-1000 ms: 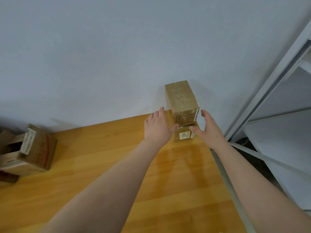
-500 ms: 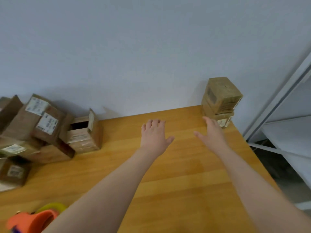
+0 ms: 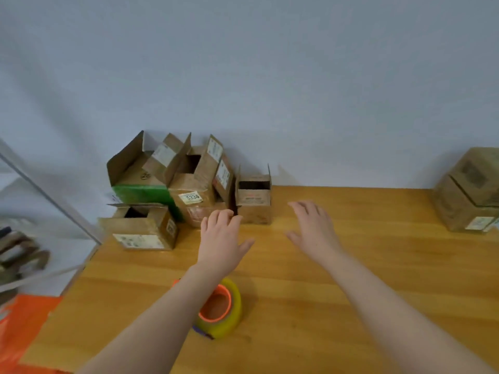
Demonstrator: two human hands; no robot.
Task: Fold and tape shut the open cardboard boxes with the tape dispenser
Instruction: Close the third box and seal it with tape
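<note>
Status: two closed boxes (image 3: 469, 190) are stacked at the far right of the counter (image 3: 351, 292). They look done, though I can't confirm the tape from here. A pile of open boxes (image 3: 183, 184) stands at back left against the wall, flaps up, so at least four are left to fold and tape. Left hand (image 3: 220, 242) and right hand (image 3: 314, 233) are both empty with fingers spread, hovering just in front of the small open box (image 3: 253, 198), probably the next pick. Tape dispenser (image 3: 221, 309) lies on the counter under the left forearm, not in use.
</note>
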